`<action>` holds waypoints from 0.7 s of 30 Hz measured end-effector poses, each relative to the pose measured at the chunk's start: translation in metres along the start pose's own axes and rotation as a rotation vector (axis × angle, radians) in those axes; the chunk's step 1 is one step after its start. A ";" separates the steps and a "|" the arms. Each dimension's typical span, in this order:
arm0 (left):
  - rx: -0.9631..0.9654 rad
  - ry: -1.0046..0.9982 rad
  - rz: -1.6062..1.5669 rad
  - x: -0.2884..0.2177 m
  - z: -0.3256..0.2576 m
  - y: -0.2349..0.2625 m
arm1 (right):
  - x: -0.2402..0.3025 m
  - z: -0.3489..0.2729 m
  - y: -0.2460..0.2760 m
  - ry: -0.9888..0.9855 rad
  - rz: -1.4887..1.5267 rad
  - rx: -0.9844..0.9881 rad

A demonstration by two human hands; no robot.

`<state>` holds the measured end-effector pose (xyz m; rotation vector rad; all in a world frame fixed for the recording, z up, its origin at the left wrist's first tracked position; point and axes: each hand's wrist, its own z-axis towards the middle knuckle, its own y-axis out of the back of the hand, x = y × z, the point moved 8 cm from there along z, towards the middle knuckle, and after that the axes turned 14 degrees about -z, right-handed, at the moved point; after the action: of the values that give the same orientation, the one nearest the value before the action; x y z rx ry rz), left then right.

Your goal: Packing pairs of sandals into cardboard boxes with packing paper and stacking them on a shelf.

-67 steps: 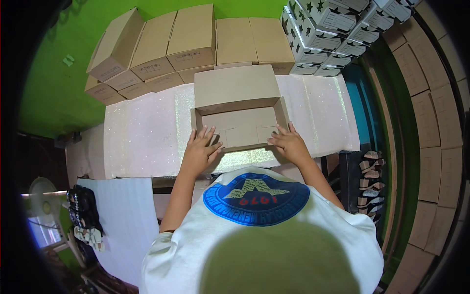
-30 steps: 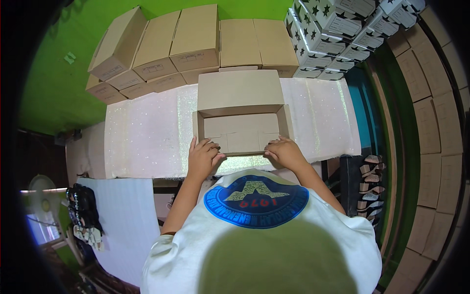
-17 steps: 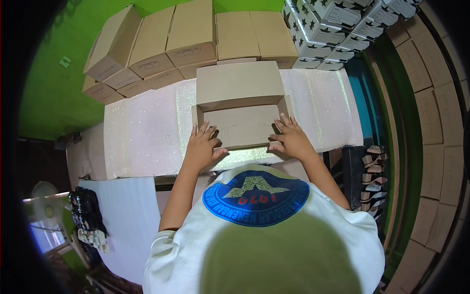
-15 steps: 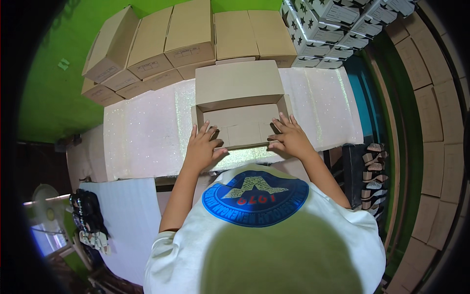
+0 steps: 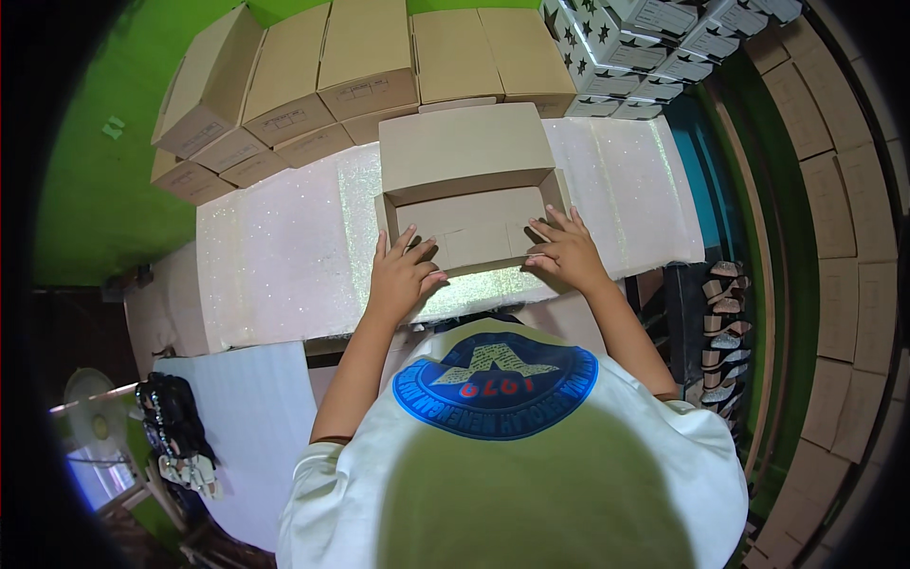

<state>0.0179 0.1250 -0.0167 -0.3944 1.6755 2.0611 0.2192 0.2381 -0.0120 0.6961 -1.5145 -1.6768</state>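
A brown cardboard box [image 5: 469, 194] lies on a white glittery table [image 5: 284, 256], its lid flap [image 5: 463, 147] folded back away from me. My left hand [image 5: 403, 270] rests flat on the box's near left edge, fingers spread over the front wall. At the near right edge my right hand [image 5: 566, 248] presses down in the same way. Neither hand grips anything. The inside of the box shows only bare cardboard.
Several closed brown boxes [image 5: 313, 76] are stacked behind the table. White boxes with black stars [image 5: 645, 38] are piled at the back right. Sandals stand on a rack [image 5: 725, 322] to the right. A white sheet [image 5: 237, 417], dark sandals [image 5: 175, 436] and a fan [image 5: 90, 427] lie lower left.
Both hands slid from the box's near rim further onto the front wall, and the view shifted slightly. The box stays in place with its lid back.
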 end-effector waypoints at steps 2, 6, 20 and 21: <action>-0.004 0.003 -0.005 0.001 0.000 0.000 | 0.000 0.000 -0.001 -0.010 -0.002 0.010; -0.010 -0.005 -0.010 0.003 0.001 -0.002 | -0.002 0.001 -0.002 -0.035 -0.019 0.055; -0.077 0.034 0.035 -0.013 -0.020 0.012 | 0.030 -0.031 0.005 -0.198 -0.210 0.001; -0.056 0.065 0.062 -0.014 -0.026 0.012 | 0.035 -0.037 0.007 -0.209 -0.208 -0.019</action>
<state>0.0223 0.0952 -0.0053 -0.4378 1.6897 2.1656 0.2302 0.1879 -0.0074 0.7062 -1.6116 -1.9699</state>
